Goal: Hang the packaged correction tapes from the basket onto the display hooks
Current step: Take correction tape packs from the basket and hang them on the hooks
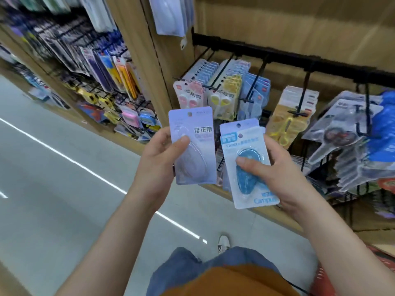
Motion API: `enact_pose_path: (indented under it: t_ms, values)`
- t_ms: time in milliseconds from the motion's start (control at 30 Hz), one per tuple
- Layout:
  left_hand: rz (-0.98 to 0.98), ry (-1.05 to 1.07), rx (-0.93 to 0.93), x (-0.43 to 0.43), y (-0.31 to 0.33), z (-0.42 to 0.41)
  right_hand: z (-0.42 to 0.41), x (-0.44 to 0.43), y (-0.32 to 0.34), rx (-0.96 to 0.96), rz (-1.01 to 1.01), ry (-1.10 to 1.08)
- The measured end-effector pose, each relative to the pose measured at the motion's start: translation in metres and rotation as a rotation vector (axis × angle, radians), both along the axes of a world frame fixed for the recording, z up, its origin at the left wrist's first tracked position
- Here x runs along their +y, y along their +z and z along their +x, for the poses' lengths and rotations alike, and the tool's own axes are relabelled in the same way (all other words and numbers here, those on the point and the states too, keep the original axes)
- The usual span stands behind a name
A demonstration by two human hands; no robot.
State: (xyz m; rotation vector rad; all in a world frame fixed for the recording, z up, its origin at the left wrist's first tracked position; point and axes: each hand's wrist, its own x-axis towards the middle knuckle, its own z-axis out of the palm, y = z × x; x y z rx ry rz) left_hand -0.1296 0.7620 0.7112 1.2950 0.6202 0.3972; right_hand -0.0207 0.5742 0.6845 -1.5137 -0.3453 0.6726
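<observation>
My left hand (159,153) grips a pale lilac correction tape package (195,150), thumb pressed on its clear blister. My right hand (275,165) holds a light blue correction tape package (248,174) with a blue dispenser inside, thumb across the blister; more packs seem stacked behind it. Both packages are upright in front of the black display hooks (259,75), apart from them. A red basket (382,263) shows only at the lower right corner.
Hooks on a black rail (299,58) carry pink and yellow scissors packs (223,99), a yellow scissors pack (288,122) and grey packs (342,133). A wooden shelf post (149,60) separates a crowded pen display (89,60) on the left. Grey floor lies below.
</observation>
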Motion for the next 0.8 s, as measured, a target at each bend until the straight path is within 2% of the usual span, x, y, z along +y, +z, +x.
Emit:
enact_pose_path:
  t_ms: [167, 300, 433, 533, 800]
  values:
    - [-0.045, -0.156, -0.129, 0.028, 0.019, 0.028, 0.01, 0.038, 0.025, -0.071, 0.042, -0.057]
    - [0.031, -0.299, -0.207, 0.06, 0.033, 0.053, 0.015, 0.062, 0.041, -0.097, 0.091, -0.13]
    - [0.14, -0.252, -0.182, 0.079, 0.052, 0.083, 0.017, 0.088, 0.053, -0.164, 0.056, -0.186]
    - [0.131, -0.177, -0.202, 0.095, 0.061, 0.097, 0.022, 0.113, 0.062, -0.228, 0.031, -0.216]
    - [0.205, 0.072, -0.418, 0.159, 0.094, 0.137, 0.043, 0.187, 0.087, -0.317, 0.077, -0.242]
